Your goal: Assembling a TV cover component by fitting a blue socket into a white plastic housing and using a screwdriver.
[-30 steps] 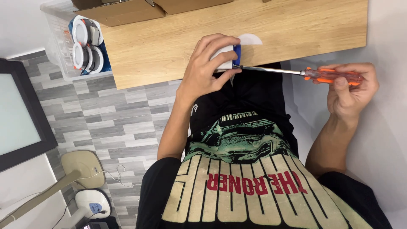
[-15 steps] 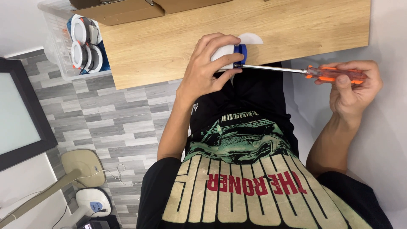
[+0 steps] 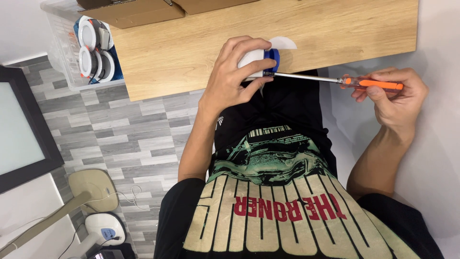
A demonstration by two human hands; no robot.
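My left hand (image 3: 233,76) grips a small white round part with a blue end (image 3: 261,58) at the near edge of the wooden table (image 3: 191,52). My right hand (image 3: 395,93) holds a screwdriver with an orange and clear handle (image 3: 371,83). Its metal shaft (image 3: 302,76) runs level to the left, and its tip meets the white part just under the blue end. A thin white disc (image 3: 283,43) lies on the table just behind the part.
A clear plastic bin (image 3: 72,52) with several white round fittings (image 3: 93,48) stands at the table's left end. Cardboard boxes (image 3: 139,12) sit at the table's far side. A black-framed panel (image 3: 24,129) and a lamp base (image 3: 93,189) stand on the grey floor.
Both hands have stayed nearly in place. My right hand's fingers have shifted slightly on the screwdriver handle.
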